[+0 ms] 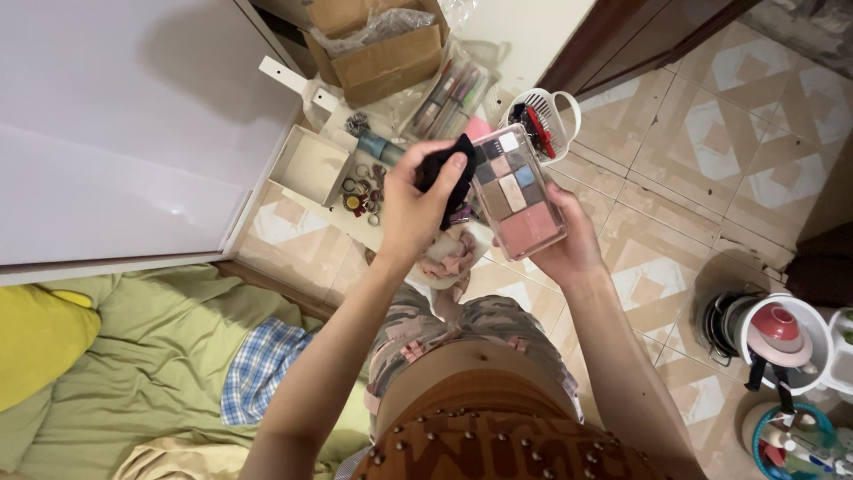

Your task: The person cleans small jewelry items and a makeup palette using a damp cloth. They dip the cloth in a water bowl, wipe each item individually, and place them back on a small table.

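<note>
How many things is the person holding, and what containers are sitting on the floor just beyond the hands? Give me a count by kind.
Held items:
Makeup palette, in the right hand: 1
Black cloth, in the left hand: 1

Containers on the floor:
Cardboard box: 1
White basket: 1
Shallow white tray: 1

Total: 5

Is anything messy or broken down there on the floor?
Nothing looks broken. The floor is cluttered, though: small rings and trinkets lie scattered loose beside an open white box. The left hand presses a black cloth on the makeup palette the right hand holds.
</note>
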